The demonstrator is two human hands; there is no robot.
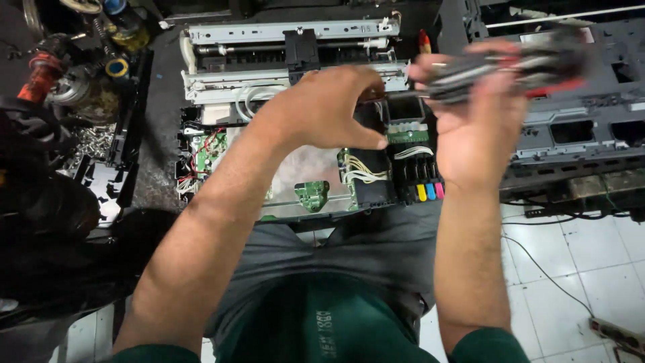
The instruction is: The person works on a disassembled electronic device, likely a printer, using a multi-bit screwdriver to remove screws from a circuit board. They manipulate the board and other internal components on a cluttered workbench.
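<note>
An opened printer (289,101) lies in front of me with its metal rails, green circuit boards, white cable bundles and coloured ink cartridges (426,190) exposed. My left hand (329,107) reaches into its middle, fingers curled down near a green board beside the cartridge carriage. My right hand (477,128) is raised at the right, closed around a blurred screwdriver (510,67) with a dark and red handle, its shaft pointing left toward the printer.
A dark plastic printer cover (584,128) sits at the right. Tools, bottles and a pile of screws (94,138) crowd the left. White floor tiles with cables (557,282) lie at the lower right. My lap is below the printer.
</note>
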